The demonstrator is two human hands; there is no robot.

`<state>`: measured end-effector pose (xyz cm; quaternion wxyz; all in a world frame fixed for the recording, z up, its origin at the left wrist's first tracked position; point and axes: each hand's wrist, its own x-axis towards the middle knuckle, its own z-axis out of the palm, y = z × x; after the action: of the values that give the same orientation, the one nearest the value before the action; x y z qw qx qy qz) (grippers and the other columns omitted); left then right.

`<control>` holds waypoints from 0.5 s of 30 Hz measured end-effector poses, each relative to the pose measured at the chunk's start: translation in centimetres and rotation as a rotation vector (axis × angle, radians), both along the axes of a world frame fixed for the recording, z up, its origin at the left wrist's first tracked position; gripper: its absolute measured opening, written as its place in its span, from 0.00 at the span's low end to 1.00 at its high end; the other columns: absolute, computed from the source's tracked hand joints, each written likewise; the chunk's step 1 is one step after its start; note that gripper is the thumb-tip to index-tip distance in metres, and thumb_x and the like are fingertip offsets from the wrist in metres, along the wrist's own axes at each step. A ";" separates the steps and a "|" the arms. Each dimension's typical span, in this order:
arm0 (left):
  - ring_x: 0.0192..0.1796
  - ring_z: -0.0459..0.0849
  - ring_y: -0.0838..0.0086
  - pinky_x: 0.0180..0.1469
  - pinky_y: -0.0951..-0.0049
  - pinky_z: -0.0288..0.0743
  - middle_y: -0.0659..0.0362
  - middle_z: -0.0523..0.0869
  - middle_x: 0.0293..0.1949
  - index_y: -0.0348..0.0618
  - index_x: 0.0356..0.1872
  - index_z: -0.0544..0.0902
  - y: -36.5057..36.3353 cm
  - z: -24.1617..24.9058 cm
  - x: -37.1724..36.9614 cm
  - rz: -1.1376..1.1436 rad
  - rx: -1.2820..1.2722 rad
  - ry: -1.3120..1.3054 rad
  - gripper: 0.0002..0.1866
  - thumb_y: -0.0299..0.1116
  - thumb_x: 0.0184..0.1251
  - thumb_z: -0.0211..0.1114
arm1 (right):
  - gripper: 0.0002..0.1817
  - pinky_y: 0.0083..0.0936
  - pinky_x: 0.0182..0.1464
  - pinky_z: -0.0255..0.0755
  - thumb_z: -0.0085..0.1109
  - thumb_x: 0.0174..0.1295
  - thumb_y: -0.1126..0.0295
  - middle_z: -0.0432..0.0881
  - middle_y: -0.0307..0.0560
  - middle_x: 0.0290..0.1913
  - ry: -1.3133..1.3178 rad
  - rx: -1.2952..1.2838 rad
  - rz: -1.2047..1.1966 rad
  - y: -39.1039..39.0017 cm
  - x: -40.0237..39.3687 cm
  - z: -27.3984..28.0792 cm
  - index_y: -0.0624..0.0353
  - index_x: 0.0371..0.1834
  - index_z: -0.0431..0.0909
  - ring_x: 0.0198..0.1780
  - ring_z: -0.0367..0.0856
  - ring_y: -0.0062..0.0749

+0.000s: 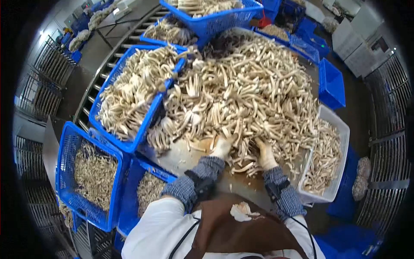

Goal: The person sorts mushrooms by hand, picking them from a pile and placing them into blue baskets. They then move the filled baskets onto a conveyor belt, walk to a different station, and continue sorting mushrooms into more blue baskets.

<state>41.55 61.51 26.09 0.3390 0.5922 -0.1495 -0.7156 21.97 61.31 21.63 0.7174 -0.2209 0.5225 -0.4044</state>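
Note:
Long pale-stemmed mushrooms (258,86) lie in a large heap on a metal table (177,157). At the heap's near edge, my left hand (222,147), in a whitish glove, has its fingertips in among the stems. My right hand (266,155), gloved alike, curls round a few mushrooms (246,151) a short way to the right. The fingers of both hands are partly covered by mushrooms. They look closed on stems. Blue-grey knitted sleeve covers (211,169) reach up both forearms.
A blue crate (148,105) full of mushroom clusters stands at the left, beside a roller conveyor (92,86). Nearer are a blue crate (64,172) of small pieces and another blue bin (129,207). A white tub (343,142) of mushrooms stands at the right. Another loaded blue crate (215,23) is at the back.

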 end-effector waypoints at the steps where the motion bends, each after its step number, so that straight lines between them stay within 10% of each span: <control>1: 0.52 0.82 0.65 0.51 0.65 0.81 0.49 0.81 0.53 0.34 0.60 0.71 0.0 -4.0 0.0 -0.122 -0.181 -0.034 0.23 0.39 0.73 0.61 | 0.31 0.32 0.65 0.72 0.57 0.68 0.61 0.75 0.64 0.62 0.179 -0.139 0.103 0.2 0.3 -0.6 0.74 0.66 0.66 0.63 0.76 0.45; 5: 0.45 0.85 0.65 0.33 0.66 0.84 0.41 0.78 0.59 0.31 0.66 0.67 0.2 -4.7 0.9 -0.193 -0.393 -0.150 0.28 0.40 0.73 0.60 | 0.40 0.34 0.71 0.65 0.60 0.66 0.52 0.66 0.65 0.71 0.366 -0.159 0.211 0.1 0.5 1.1 0.71 0.71 0.60 0.67 0.72 0.47; 9: 0.48 0.83 0.62 0.44 0.70 0.82 0.39 0.77 0.60 0.36 0.68 0.69 -2.0 -10.8 -0.3 -0.922 -1.100 -1.065 0.25 0.35 0.73 0.56 | 0.32 0.37 0.66 0.71 0.53 0.70 0.58 0.67 0.51 0.72 0.708 -0.256 0.362 -2.2 1.0 -6.7 0.58 0.74 0.61 0.72 0.64 0.40; 10: 0.52 0.82 0.57 0.54 0.68 0.80 0.41 0.77 0.60 0.38 0.68 0.69 -1.6 -10.1 0.1 -0.570 -1.046 -0.551 0.24 0.33 0.73 0.55 | 0.33 0.38 0.67 0.69 0.55 0.69 0.60 0.67 0.55 0.71 0.684 -0.251 0.275 -2.3 1.3 -5.7 0.62 0.73 0.60 0.72 0.64 0.41; 11: 0.55 0.82 0.55 0.57 0.64 0.78 0.44 0.78 0.60 0.38 0.70 0.67 -2.0 -8.7 1.5 -0.734 -0.816 -0.626 0.27 0.31 0.71 0.55 | 0.34 0.38 0.68 0.67 0.58 0.67 0.63 0.67 0.59 0.70 0.593 -0.195 0.121 -2.7 1.2 -3.6 0.66 0.73 0.59 0.72 0.64 0.43; 13: 0.44 0.80 0.58 0.46 0.63 0.78 0.47 0.80 0.44 0.37 0.54 0.71 -2.9 -10.3 5.7 -0.424 -1.236 -1.322 0.18 0.30 0.64 0.60 | 0.37 0.38 0.69 0.64 0.62 0.64 0.67 0.66 0.67 0.68 0.526 -0.103 -0.111 -3.6 0.8 -0.2 0.73 0.72 0.58 0.72 0.64 0.45; 15: 0.38 0.78 0.59 0.46 0.60 0.75 0.48 0.78 0.35 0.37 0.39 0.79 -3.6 -5.7 10.8 -0.170 -0.802 -1.566 0.10 0.31 0.61 0.64 | 0.40 0.41 0.73 0.61 0.61 0.63 0.72 0.62 0.71 0.70 0.709 -0.359 -0.268 -3.5 -0.1 -0.9 0.74 0.73 0.51 0.72 0.63 0.50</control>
<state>52.33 57.90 20.40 0.2673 0.7358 -0.6219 -0.0211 21.88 57.81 20.71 0.3844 -0.3980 0.6823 -0.4778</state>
